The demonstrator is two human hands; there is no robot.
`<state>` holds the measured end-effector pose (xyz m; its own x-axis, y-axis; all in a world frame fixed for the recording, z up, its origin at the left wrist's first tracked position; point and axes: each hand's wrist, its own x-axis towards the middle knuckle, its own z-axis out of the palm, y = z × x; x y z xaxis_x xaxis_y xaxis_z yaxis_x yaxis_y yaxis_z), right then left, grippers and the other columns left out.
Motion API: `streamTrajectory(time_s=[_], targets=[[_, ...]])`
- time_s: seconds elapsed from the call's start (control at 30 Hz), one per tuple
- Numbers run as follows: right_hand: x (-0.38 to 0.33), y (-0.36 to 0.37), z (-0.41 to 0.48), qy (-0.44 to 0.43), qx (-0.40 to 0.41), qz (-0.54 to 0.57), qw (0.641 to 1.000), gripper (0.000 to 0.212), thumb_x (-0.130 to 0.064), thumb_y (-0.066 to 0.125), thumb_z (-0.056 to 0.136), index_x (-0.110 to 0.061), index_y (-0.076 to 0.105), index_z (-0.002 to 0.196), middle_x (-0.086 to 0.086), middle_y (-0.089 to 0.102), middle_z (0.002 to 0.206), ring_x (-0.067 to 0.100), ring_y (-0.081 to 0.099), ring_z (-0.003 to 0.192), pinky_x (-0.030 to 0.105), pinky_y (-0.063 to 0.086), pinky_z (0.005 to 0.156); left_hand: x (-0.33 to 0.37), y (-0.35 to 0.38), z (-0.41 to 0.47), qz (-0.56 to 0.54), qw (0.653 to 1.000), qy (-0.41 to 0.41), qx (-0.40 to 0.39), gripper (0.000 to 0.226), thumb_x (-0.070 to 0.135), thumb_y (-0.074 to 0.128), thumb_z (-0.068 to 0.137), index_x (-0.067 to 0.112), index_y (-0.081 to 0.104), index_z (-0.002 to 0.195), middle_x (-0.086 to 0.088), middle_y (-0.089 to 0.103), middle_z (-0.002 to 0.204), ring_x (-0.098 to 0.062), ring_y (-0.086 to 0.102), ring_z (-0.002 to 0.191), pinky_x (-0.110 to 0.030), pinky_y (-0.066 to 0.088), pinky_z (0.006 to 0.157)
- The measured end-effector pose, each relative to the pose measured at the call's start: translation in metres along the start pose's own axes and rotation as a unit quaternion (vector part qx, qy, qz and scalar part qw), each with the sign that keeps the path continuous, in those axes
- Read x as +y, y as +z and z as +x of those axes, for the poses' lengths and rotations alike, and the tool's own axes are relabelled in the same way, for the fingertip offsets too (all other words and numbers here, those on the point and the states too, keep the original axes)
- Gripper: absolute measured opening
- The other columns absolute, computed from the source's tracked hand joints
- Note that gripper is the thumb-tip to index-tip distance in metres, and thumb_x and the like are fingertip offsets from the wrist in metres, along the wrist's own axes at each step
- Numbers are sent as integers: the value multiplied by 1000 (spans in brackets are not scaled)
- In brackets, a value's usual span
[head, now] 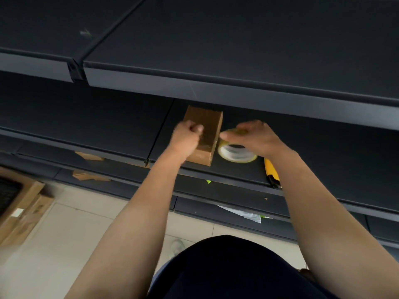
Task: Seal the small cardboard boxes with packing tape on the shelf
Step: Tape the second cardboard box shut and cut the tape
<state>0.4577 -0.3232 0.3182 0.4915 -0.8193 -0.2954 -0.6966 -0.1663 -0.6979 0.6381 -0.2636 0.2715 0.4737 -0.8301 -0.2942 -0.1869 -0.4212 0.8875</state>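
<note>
A small brown cardboard box (206,126) lies on the dark shelf (302,152), its long side running away from me. My left hand (187,138) is closed on the box's top near its front left corner. Just right of the box, a roll of clear packing tape (237,152) stands tilted above the shelf. My right hand (254,135) grips the roll's upper rim, fingertips next to the box's right side. A shiny strip of tape shows on the box's top by my left hand.
A yellow utility knife (272,172) lies on the shelf under my right forearm. An upper shelf (216,87) overhangs the box closely. Flat cardboard pieces (88,175) lie on lower shelves at left. Large cartons (21,210) stand on the tiled floor.
</note>
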Motion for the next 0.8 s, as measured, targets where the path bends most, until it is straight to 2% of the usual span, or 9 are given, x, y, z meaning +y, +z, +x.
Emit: streamTrajectory(time_s=[0.07,0.17,0.3,0.4,0.5,0.57,0.63,0.7,0.8], targets=[[11,-1,5,19,9,-2,1000,54,-61,65,77,-11,66,96,0,65,91,18,61,93,31,44,74,-5,-18,11,14,1000,-8,27,11,21,49,98,14,55,94,2,52,77,-13,50,72,-30,43,73],[19,4,15,46,-9,1,999,70,-70,64,71,-12,67,110,4,67,107,21,61,103,29,43,78,-17,-32,19,77,995,-19,56,12,21,49,99,11,53,92,0,52,76,-15,51,73,-30,41,71],[18,5,29,45,-16,-69,996,64,-73,60,71,-10,67,83,3,64,81,21,63,85,29,44,67,-30,-56,26,113,988,-33,105,12,20,50,98,9,54,95,-1,53,76,-13,51,69,-30,39,67],[15,10,34,49,-21,-74,996,57,-71,61,74,-14,62,75,0,59,75,18,59,79,28,40,65,-38,-67,33,92,989,-54,106,16,19,49,98,9,52,87,-7,54,79,-19,51,71,-35,45,71],[13,15,38,47,-24,-87,995,57,-73,60,72,-17,63,78,-3,60,79,15,59,81,26,40,65,-44,-66,39,27,991,-80,102,20,14,48,98,15,50,78,-6,55,79,-14,52,67,-33,48,74],[13,18,41,51,-26,-102,993,60,-75,58,72,-16,65,82,-3,62,83,16,60,84,27,42,69,-43,-66,42,-4,990,-92,104,21,11,47,98,14,49,78,-4,54,79,-11,52,66,-26,49,70],[13,21,44,57,-30,-135,989,55,-77,55,73,-22,60,75,-3,59,79,17,59,82,27,41,69,-42,-65,47,-27,990,-99,101,21,10,47,98,13,49,77,-3,53,78,-10,52,65,-21,49,66],[13,24,46,71,-34,-154,985,53,-78,55,72,-25,54,68,-4,55,76,19,59,82,27,40,67,-44,-63,50,-24,990,-107,94,19,10,48,99,10,51,80,-4,53,78,-10,52,65,-19,49,64],[17,30,46,95,-39,-149,983,52,-75,58,72,-24,57,69,-1,59,80,20,60,83,26,41,67,-53,-59,53,-28,989,-124,81,12,11,49,98,6,53,88,-5,54,79,-11,54,67,-19,50,63]])
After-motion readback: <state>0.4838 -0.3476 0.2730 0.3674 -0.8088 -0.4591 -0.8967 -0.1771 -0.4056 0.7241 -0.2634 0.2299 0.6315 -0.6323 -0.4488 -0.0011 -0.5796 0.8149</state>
